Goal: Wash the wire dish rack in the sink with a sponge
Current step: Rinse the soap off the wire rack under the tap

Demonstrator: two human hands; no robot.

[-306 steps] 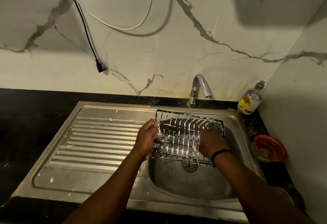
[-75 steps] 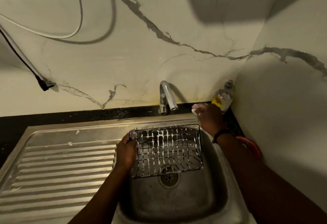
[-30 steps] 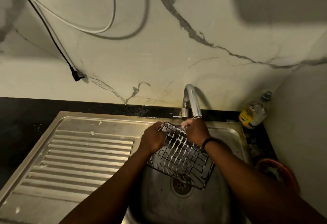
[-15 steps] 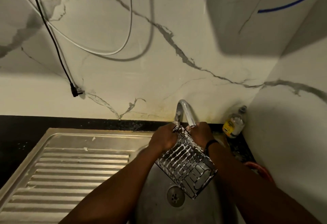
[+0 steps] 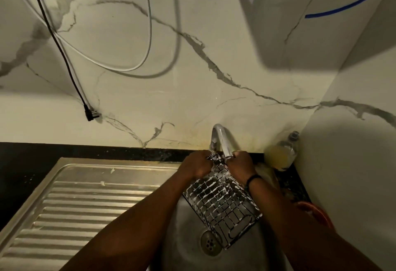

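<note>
The wire dish rack [image 5: 222, 202], black wire streaked with white foam, is tilted steeply over the sink basin [image 5: 188, 249]. Its top edge sits just under the tap spout [image 5: 224, 142]. My left hand [image 5: 196, 164] grips the rack's upper left edge. My right hand [image 5: 241, 164] grips the upper right edge beside the spout. The rack's lower corner hangs above the drain [image 5: 211, 243]. No sponge is visible.
A ribbed steel drainboard [image 5: 85, 206] with foam flecks lies left of the basin. A bottle of yellowish liquid [image 5: 282, 153] stands in the back right corner. An orange bowl [image 5: 315, 213] sits at the right, behind my forearm. A black plug [image 5: 91, 115] and cables hang on the marble wall.
My right hand went from the bottle corner back to the rack. Both hands raised and tilted the rack up under the tap; the view has lifted slightly.
</note>
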